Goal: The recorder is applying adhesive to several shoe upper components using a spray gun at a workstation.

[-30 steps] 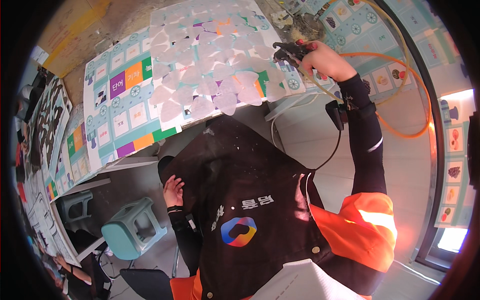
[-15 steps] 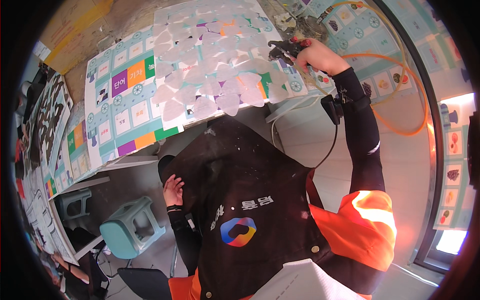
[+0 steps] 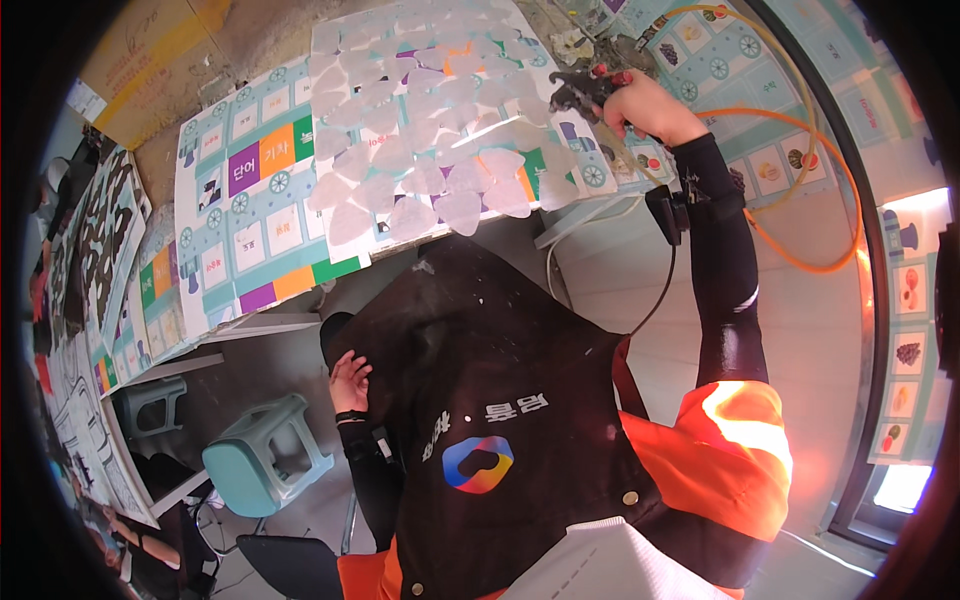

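My right hand [image 3: 650,108] is wrapped round a small dark spray gun [image 3: 583,92] with red parts, held over the table's right side. The gun points left toward a sheet covered with rows of pale, whitish petal-like pieces [image 3: 460,205]. These pieces overlap one another, and some hang past the near edge. Printed sheets [image 3: 245,245] with coloured panels lie beneath and to the left. Down by my lap, my left hand [image 3: 350,382] rests against the dark apron [image 3: 480,350]. Its fingers are loosely bent and apart, with nothing in them.
An orange air hose [image 3: 845,225] loops at the right, near a window frame. A stained container [image 3: 625,55] stands behind the gun. At lower left are a teal stool [image 3: 265,455] and a dark chair [image 3: 285,568]. Another person's arm [image 3: 150,545] shows at far lower left.
My right hand and the spray gun have shifted slightly to the right relative to the sheet. My left hand stays on my lap.
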`<action>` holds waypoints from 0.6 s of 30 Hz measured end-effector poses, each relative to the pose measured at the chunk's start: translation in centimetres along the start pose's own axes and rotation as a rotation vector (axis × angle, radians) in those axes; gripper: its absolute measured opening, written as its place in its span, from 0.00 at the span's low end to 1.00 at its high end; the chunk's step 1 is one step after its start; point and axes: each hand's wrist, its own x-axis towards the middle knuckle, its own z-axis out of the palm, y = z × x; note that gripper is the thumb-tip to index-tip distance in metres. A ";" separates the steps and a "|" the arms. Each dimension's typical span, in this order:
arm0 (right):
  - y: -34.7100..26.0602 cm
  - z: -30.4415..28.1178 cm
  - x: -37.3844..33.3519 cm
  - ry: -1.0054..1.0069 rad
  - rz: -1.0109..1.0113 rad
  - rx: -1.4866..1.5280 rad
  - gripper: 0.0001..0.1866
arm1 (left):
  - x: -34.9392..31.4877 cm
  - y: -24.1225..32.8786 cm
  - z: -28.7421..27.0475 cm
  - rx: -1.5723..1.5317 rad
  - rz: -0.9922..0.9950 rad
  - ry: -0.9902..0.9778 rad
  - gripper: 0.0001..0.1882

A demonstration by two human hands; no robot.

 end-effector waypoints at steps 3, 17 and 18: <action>1.3 -0.7 2.4 0.026 0.062 -0.043 0.09 | 0.3 0.0 0.1 -0.006 0.009 -0.018 0.16; 2.0 -1.3 3.3 -0.047 0.079 -0.008 0.05 | -2.5 3.2 2.4 0.056 0.062 -0.084 0.15; 1.9 -1.1 3.4 -0.015 0.069 0.010 0.05 | -3.2 4.6 3.5 0.114 0.106 -0.143 0.14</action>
